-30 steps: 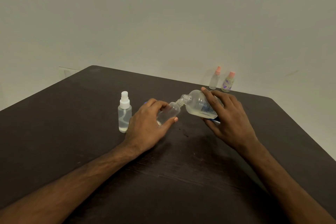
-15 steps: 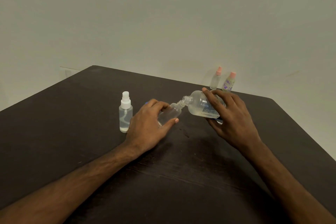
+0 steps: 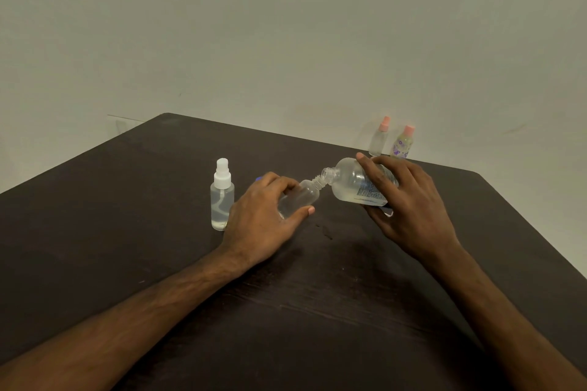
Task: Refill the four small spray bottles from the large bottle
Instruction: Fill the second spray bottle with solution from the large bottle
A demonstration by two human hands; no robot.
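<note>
My right hand (image 3: 409, 203) grips the large clear bottle (image 3: 352, 182), tipped on its side with its open neck pointing left. My left hand (image 3: 263, 219) holds a small uncapped clear bottle (image 3: 301, 197), tilted with its mouth touching the large bottle's neck. A small spray bottle with a white pump (image 3: 222, 195) stands upright just left of my left hand. Two small bottles with pink tops, one plain (image 3: 380, 137) and one with a purple floral label (image 3: 402, 142), stand at the table's far edge by the wall.
The dark wooden table (image 3: 127, 232) fills the lower view, its far edge against a pale wall. A bit of something blue (image 3: 258, 179) peeks out behind my left hand. A few drops lie on the table (image 3: 325, 233) between my hands.
The large bottle's neck has shifted slightly against the small bottle's mouth. Both hands stay nearly in place.
</note>
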